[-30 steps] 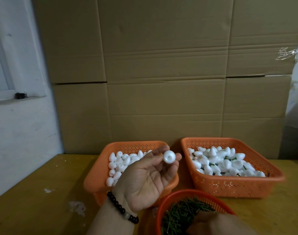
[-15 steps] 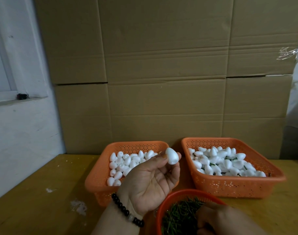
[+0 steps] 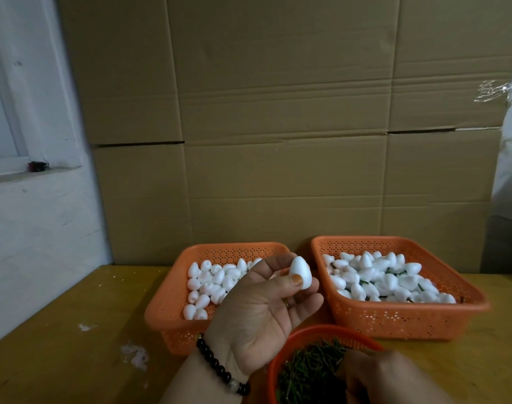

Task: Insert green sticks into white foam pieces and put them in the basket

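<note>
Hands, item one: my left hand (image 3: 266, 313) is raised palm-up above the counter (image 3: 74, 330), thumb and fingertips pinching one white foam piece (image 3: 301, 272), egg-shaped, now standing with its narrow end up; a second ago I saw its round end facing the camera, so it has been turned in the fingers. Dark beaded bracelet (image 3: 219, 367) on that wrist. Item two: my right hand (image 3: 389, 377) is low in the round red bowl (image 3: 322, 333) among the green sticks (image 3: 307, 365); it has shifted slightly up into view since a second ago, but its fingers are dim and I cannot tell whether they hold a stick. Item three: left orange basket (image 3: 167, 304), plain foam pieces, behind the left hand. Item four: right orange basket (image 3: 406, 316), foam pieces with green sticks showing among them, just beside the first; both baskets sit where they did before. Item five: cardboard sheets (image 3: 278, 112) standing behind the baskets, with clear tape (image 3: 492, 91) at the right edge. Brands, labels, writing: none that I can read on baskets, bowl or cardboard.
</note>
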